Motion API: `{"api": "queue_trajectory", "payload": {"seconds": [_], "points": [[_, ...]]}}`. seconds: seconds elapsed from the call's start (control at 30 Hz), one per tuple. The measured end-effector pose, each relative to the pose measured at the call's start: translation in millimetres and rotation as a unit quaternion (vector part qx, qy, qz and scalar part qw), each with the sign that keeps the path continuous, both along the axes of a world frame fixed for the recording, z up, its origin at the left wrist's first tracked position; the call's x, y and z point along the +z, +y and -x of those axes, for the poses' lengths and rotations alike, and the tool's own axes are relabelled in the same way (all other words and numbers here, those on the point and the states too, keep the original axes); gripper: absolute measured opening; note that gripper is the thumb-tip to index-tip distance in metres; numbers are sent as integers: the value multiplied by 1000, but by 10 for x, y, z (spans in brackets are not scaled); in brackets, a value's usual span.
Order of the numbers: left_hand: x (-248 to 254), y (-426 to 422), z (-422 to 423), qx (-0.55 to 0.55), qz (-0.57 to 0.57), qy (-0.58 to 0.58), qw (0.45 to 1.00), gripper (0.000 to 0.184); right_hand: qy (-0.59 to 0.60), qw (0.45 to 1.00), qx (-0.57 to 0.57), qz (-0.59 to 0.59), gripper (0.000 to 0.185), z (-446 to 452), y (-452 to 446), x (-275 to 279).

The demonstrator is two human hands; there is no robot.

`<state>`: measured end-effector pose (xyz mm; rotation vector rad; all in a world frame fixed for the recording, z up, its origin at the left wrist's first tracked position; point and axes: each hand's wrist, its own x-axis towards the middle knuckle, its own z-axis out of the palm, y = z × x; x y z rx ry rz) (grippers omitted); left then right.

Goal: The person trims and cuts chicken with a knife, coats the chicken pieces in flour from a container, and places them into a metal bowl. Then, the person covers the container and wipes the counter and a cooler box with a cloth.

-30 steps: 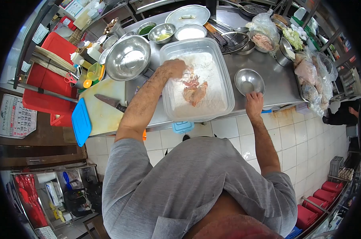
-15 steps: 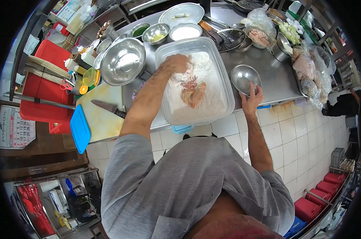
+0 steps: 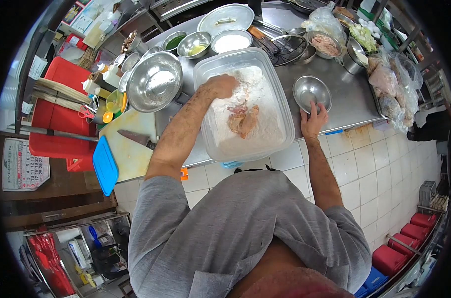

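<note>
My left hand (image 3: 222, 86) is inside a large clear plastic tub (image 3: 288, 134), knuckles up and fingers curled down against the white flour (image 3: 252, 82). Anything in those fingers is hidden. Just below the hand, pieces of raw meat (image 3: 245, 121), pinkish and partly dusted, lie on the flour. To the right of the tub, my right hand (image 3: 315, 120) touches the near rim of a small steel bowl (image 3: 312, 93). Its fingers are spread, with a fingertip reaching inside the rim and the thumb outside. The bowl stands on the steel counter.
A knife (image 3: 135, 138) lies on a cutting board (image 3: 128, 161) at left, by a large steel bowl (image 3: 155, 82). Behind the tub are a bowl of white powder (image 3: 231, 41) and a wire strainer (image 3: 289, 48). Bagged meat (image 3: 392, 89) sits on the right.
The small steel bowl has shifted slightly away from me and to the right, more than my right hand has. My left hand stays in the flour, its fingers now more hidden.
</note>
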<state>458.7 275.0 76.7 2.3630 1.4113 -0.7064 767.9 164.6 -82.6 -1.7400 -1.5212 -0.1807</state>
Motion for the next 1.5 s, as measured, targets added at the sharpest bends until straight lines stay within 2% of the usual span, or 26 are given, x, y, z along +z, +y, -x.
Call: {"api": "queue_trajectory", "payload": {"seconds": [0.07, 0.1, 0.13, 0.2, 0.27, 0.33, 0.4, 0.5, 0.57, 0.6, 0.67, 0.7, 0.77, 1.03, 1.1, 1.13, 1.17, 1.2, 1.23, 1.3, 1.37, 1.5], "points": [[-21, 80, 35, 14, -70, -97, 993, 54, 2, 1000, 2, -2, 48, 7, -17, -17], [112, 5, -47, 41, -30, -105, 993, 52, 1, 1000, 6, -9, 48, 6, 2, -8], [-21, 33, -40, 34, -38, -107, 993, 52, 0, 1000, 0, -17, 48, 0, 18, 3], [-397, 200, -22, -77, -89, -99, 988, 47, -4, 1000, 10, -8, 48, 2, -6, 8], [-211, 128, -213, -57, -80, -36, 995, 40, -10, 1000, -3, -22, 48, 2, -17, 15], [-262, 217, -244, -70, -89, -15, 993, 33, 10, 1000, 13, 2, 48, -8, -16, 26], [-326, 245, -215, -74, -117, -29, 990, 34, 10, 1000, 5, -12, 48, -7, -18, 17], [74, 155, -237, -87, -104, -6, 991, 35, 15, 1000, -1, -17, 48, -29, 0, -12], [341, 119, -228, 40, -20, -62, 997, 39, 23, 1000, 2, -11, 49, -37, -13, -5], [352, 129, -199, 37, -25, -63, 997, 39, 22, 1000, 0, -17, 49, -46, -7, 10], [282, 130, -121, 65, -137, -136, 979, 32, 23, 1000, -1, 1, 49, -37, -21, 15], [239, 145, -114, 67, -139, -136, 979, 32, 23, 1000, 1, -1, 49, -28, -21, 25], [143, 170, -150, 35, -158, -12, 987, 26, 14, 1000, -4, -6, 44, -30, -19, 49], [28, 120, -334, 11, -72, 18, 997, 31, 22, 1000, -7, 0, 46, -43, -5, -3], [52, 102, -286, -4, -74, -54, 996, 39, 20, 1000, -8, 6, 46, -70, 9, -21], [-14, 155, -181, -8, -100, -145, 984, 45, 17, 1000, -8, -1, 46, -78, 11, -13], [-72, 281, -109, 3, -84, -138, 987, 46, 15, 1000, -4, -3, 45, -71, -2, -26], [-33, 288, -81, 46, -122, -106, 986, 56, 9, 1000, -6, -1, 45, -69, -6, -27], [194, 194, -119, 73, -116, -102, 985, 55, 3, 1000, -3, 2, 44, -71, 1, -20], [238, 136, -34, 52, -136, -106, 984, 45, -4, 1000, -1, -1, 41, -63, 1, 9], [207, 136, -9, 77, -115, -1, 990, 30, -6, 1000, 10, 8, 39, -92, 36, -60], [116, 155, 67, 77, -129, 30, 988, 31, -23, 1000, -4, -2, 33, -87, 34, -56]]}}
